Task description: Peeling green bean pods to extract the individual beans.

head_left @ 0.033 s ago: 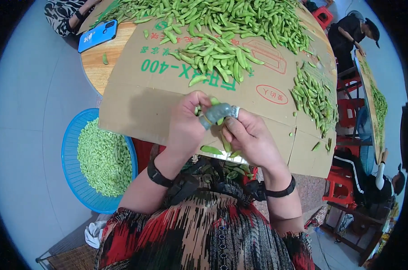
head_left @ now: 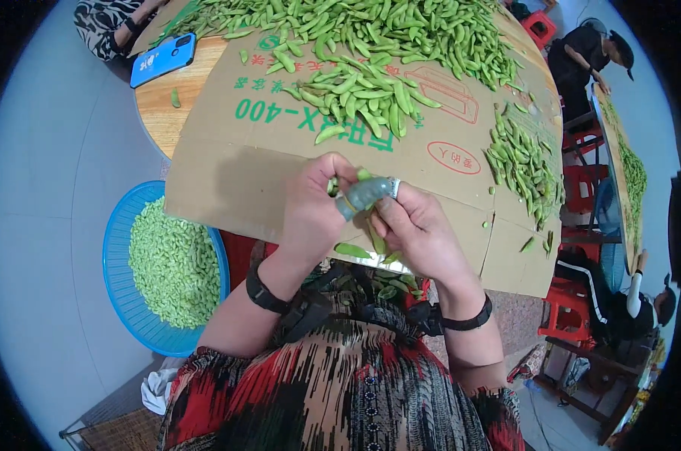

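Observation:
My left hand (head_left: 314, 199) is closed around green soybean pods (head_left: 332, 186), which show between its fingers. A grey-green cover (head_left: 359, 197) wraps its thumb, and the thumb tip meets my right fingers. My right hand (head_left: 423, 233) is pinched closed on a pod (head_left: 376, 234) that hangs below its fingers. White wrapping (head_left: 393, 187) circles one of its fingers. Both hands are above the near edge of a flattened cardboard sheet (head_left: 243, 180). Loose pods (head_left: 352, 250) lie just below them. Exactly where the fingers grip is partly hidden.
A large heap of pods (head_left: 401, 37) covers the table's far side; a smaller pile (head_left: 525, 165) lies at right. Shelled beans (head_left: 171, 263) fill a blue basket (head_left: 115, 301) at lower left. A blue phone (head_left: 162, 60) rests on the wood. Other people sit around, with red stools (head_left: 566, 308) at right.
My covered left thumb has tilted slightly downward and to the right against my right fingers. The rest looks the same.

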Demonstrator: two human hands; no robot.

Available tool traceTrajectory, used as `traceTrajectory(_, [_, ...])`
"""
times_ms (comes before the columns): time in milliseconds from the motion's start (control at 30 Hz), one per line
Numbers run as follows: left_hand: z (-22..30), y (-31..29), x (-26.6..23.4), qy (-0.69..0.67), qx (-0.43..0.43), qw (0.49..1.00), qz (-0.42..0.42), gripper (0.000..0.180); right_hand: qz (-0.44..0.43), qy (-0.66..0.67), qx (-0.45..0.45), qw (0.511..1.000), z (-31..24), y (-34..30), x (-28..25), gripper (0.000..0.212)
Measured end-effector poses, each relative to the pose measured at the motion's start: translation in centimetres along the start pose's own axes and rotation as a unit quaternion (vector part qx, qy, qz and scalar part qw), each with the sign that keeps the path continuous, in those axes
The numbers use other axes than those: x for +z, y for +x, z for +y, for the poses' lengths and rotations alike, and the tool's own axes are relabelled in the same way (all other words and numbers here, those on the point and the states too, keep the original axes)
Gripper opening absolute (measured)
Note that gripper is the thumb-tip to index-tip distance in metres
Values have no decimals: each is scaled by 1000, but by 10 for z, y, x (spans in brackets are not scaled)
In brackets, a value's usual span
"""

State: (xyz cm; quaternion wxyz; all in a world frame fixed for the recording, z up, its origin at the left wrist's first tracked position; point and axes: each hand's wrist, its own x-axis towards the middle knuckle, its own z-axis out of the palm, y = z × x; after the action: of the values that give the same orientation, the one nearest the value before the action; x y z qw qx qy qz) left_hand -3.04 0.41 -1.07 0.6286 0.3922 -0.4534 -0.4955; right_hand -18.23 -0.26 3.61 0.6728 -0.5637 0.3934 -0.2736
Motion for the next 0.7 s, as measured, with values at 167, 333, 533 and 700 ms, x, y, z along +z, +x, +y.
traceTrajectory(167, [11,4,-8,-183,-133,968,-110,13,-24,148,67,986,3,-8,-5,19])
traceTrajectory(333, [16,6,3,-254,-219,939,-83,11,56,45,-11,997,10,-3,-4,18])
traceTrajectory(533, [11,5,10,112,-28,993,-7,20,182,-237,-94,950,8,6,-3,15])
traceTrajectory(700, [6,6,0,-56,-93,992,-67,32,152,-46,-20,987,11,8,-7,22])
